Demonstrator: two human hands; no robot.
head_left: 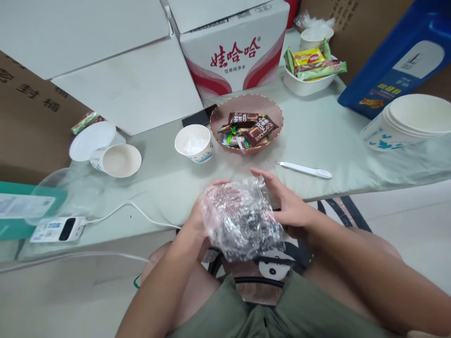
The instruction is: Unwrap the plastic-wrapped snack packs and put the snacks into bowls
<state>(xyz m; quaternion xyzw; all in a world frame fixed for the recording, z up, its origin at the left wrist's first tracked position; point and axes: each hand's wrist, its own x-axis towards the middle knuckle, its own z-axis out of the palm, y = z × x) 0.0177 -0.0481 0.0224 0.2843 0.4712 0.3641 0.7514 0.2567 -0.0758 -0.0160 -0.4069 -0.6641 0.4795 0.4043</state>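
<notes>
A crumpled clear plastic bag [243,218] is between my two hands, above my lap at the table's front edge. My left hand [200,218] grips its left side, and the film hides most of the fingers. From the right, my right hand [291,204] curves round the bag, its index finger along the upper edge and its thumb lower down. Just beyond the bag stand a paper cup [195,149] with clear plastic inside and a pinkish fluted bowl [246,101] of wrapped snacks. A white utility knife [305,169] lies to the right.
Paper cups [391,124] are stacked at right beside a blue jug [380,80]. Behind are a white snack tub [308,87] and a printed carton [232,56]. At left, another paper cup [102,159] lies tipped; a white cable [141,213] runs from a white device [58,230].
</notes>
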